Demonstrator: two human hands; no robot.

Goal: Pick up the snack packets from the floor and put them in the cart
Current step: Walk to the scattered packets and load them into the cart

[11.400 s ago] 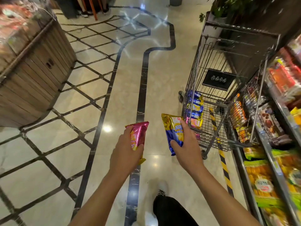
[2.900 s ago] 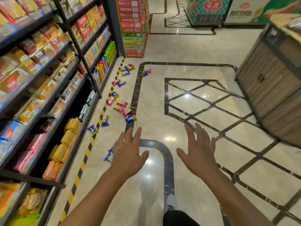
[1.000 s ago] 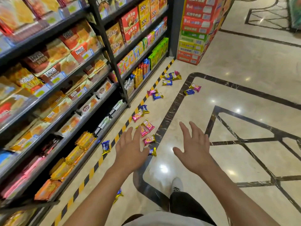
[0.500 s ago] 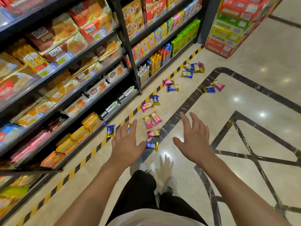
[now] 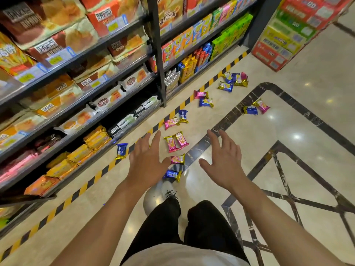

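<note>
Several pink and blue snack packets lie scattered on the shiny floor beside the shelving. Nearest are a blue packet (image 5: 172, 175) by my foot, a pink packet (image 5: 178, 159) just beyond it and a pair of pink packets (image 5: 175, 141) further on. Another blue packet (image 5: 121, 150) lies on the striped floor tape. My left hand (image 5: 148, 160) hovers with fingers spread, above and left of the nearest packets, holding nothing. My right hand (image 5: 223, 158) is spread too, to their right, empty. The cart is out of view.
Stocked snack shelves (image 5: 80, 89) run along the left, edged by yellow-black floor tape (image 5: 96, 174). A stack of red and green cartons (image 5: 292, 29) stands at the far right end of the shelving. More packets (image 5: 233, 80) lie further along. My legs (image 5: 184, 221) are below.
Since 11.4 s ago I no longer hold two packets by the cart; both hands are empty. Over the last second I have come closer to the scattered packets, hands stretched out.
</note>
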